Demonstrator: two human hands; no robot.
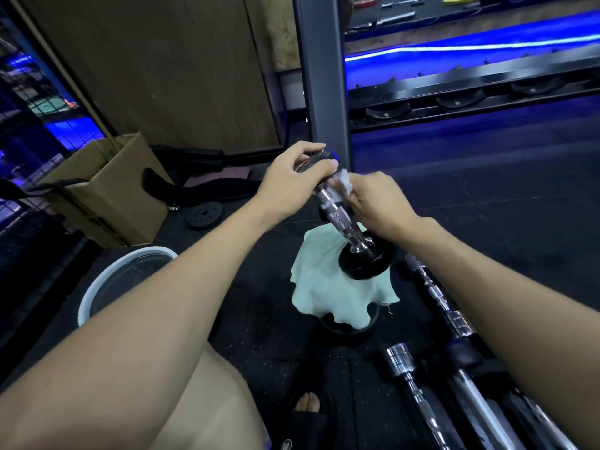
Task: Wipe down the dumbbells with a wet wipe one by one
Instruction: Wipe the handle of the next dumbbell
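A dumbbell (337, 219) with a chrome knurled handle and black ends stands tilted, its lower end resting on a pale green cloth (337, 293) draped over a black weight plate on the floor. My left hand (293, 177) grips the dumbbell's upper end. My right hand (376, 199) presses a crumpled white wet wipe (344, 183) against the upper part of the handle.
Chrome bars (431, 293) lie on the black rubber floor at the right. A white-rimmed bucket (97, 280) stands at the left, with a cardboard box (107, 190) and a small weight plate (205, 216) behind it. A black rack post (324, 76) rises just beyond the dumbbell.
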